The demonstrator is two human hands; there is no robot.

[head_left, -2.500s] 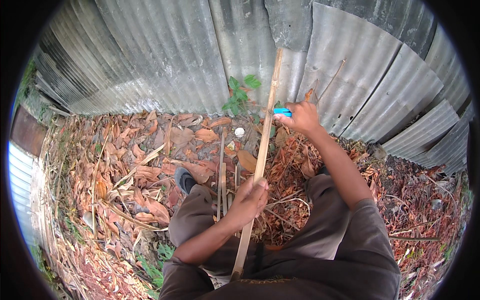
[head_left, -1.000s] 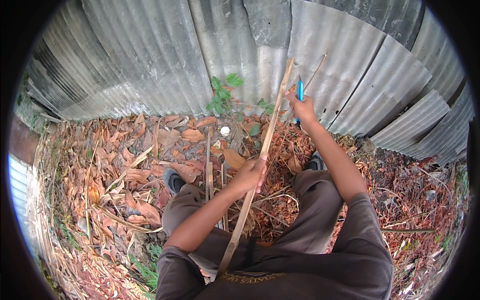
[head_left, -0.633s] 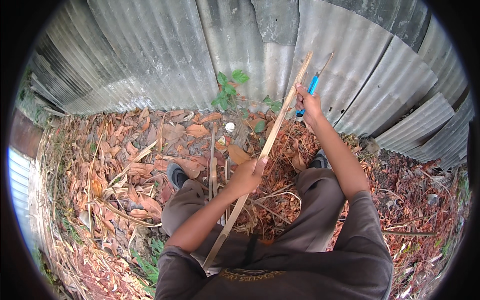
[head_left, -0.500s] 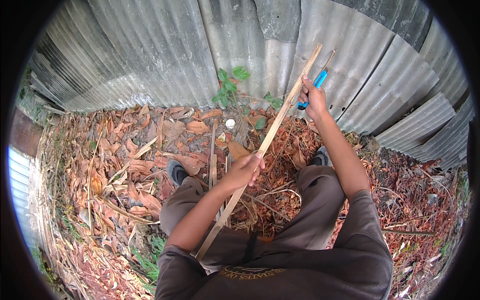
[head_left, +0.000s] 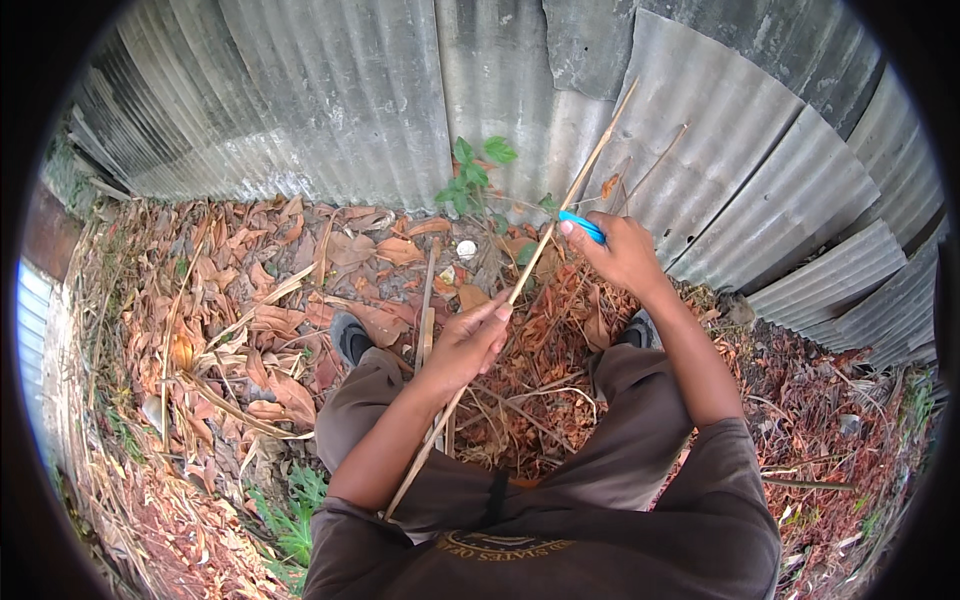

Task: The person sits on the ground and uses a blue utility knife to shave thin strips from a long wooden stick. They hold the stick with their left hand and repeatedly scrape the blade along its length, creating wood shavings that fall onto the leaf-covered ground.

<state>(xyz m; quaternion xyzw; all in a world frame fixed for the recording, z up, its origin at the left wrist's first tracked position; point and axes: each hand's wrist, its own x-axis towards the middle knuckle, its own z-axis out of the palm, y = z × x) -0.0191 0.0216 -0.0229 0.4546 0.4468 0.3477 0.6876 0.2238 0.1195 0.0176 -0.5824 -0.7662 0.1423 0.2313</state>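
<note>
Holding a long thin bamboo strip (head_left: 540,245) slanted, running from beside the left thigh up toward the corrugated metal wall (head_left: 350,90). Left hand (head_left: 465,345) closing its grip around the strip near the middle. Right hand (head_left: 625,250) keeping its grip closed on a blue-handled tool (head_left: 582,226), just beside the upper part of the strip. Standing on dry leaves (head_left: 250,300), small green plant (head_left: 475,175) growing near the wall.
</note>
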